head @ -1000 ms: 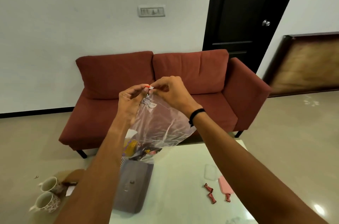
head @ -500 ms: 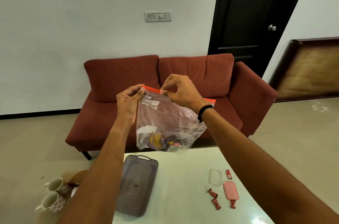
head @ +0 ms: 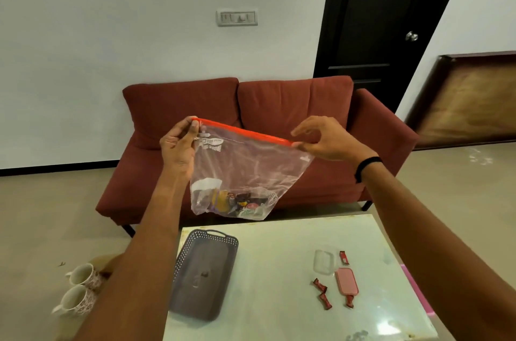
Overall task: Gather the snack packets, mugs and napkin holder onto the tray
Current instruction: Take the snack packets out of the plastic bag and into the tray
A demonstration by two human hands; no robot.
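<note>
I hold a clear zip bag with an orange seal strip in the air above the table's far edge. My left hand pinches its left top corner and my right hand pinches the strip near its right end. Several snack packets lie bunched in the bag's bottom. Below it, a dark grey perforated tray rests on the white table. Small red snack packets lie loose on the table to the right. Two floral mugs sit low at the left, beside the table.
A clear small box and its pink lid lie among the red packets. A red sofa stands behind the table, a black door beyond it. A pink strip runs along the table's right edge.
My right hand has slid to the right along the orange strip, away from my left hand, and the bag's top is now stretched wide. The view has tilted down slightly.
</note>
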